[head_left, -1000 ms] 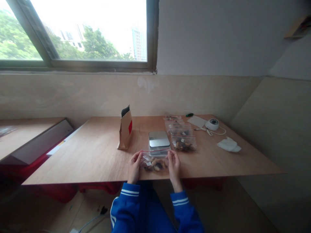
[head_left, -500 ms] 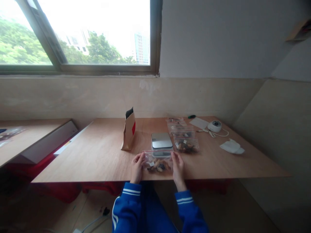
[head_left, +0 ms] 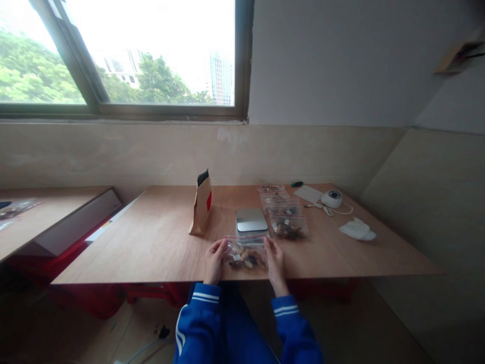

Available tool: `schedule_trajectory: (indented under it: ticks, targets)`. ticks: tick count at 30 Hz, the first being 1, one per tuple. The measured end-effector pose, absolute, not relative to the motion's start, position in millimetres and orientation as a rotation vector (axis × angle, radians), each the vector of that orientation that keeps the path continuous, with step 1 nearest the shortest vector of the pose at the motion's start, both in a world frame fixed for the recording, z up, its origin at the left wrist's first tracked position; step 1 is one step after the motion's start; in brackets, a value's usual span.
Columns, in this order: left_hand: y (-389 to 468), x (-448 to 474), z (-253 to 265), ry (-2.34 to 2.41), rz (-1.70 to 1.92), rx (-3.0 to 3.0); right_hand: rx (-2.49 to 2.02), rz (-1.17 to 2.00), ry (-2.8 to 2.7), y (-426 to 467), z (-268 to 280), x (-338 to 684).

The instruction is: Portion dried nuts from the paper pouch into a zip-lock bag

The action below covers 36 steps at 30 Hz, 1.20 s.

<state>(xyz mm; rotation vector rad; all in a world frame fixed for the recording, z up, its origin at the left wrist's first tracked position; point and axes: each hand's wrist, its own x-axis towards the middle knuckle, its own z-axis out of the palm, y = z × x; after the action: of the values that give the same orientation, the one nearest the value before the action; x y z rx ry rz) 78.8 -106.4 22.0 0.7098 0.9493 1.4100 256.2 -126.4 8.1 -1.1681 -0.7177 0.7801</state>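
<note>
At the near edge of the wooden table (head_left: 151,242), both hands held one clear zip bag (head_left: 245,254) of mixed nuts and dried fruit. The left hand (head_left: 214,259) gripped the bag's left side, fingers curled over its upper corner, wrist dropping straight back off the table edge into a blue sleeve (head_left: 199,323) with white cuff stripes. The right hand (head_left: 275,259) mirrored it on the bag's right side, fingers closed on that edge, forearm angling back and slightly outward. The bag lay flat between them, its red-striped seal turned away from the person and reaching the front of a small metal scale (head_left: 250,220). A brown paper pouch (head_left: 201,205) stood upright to the scale's left. More filled zip bags (head_left: 287,222) lay in a row just right of the scale.
</note>
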Motion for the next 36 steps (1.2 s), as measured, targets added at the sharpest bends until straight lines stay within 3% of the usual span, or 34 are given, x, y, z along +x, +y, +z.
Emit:
schedule_trajectory:
  ticks: [19,36]
  targets:
    - [-100,76,4,1.070,1.451,0.947,-1.090,0.653,-0.641,-124,-4,262]
    - [-107,79,19,0.942,1.373,1.041,-1.080,0.914,-0.769,-134,7,257]
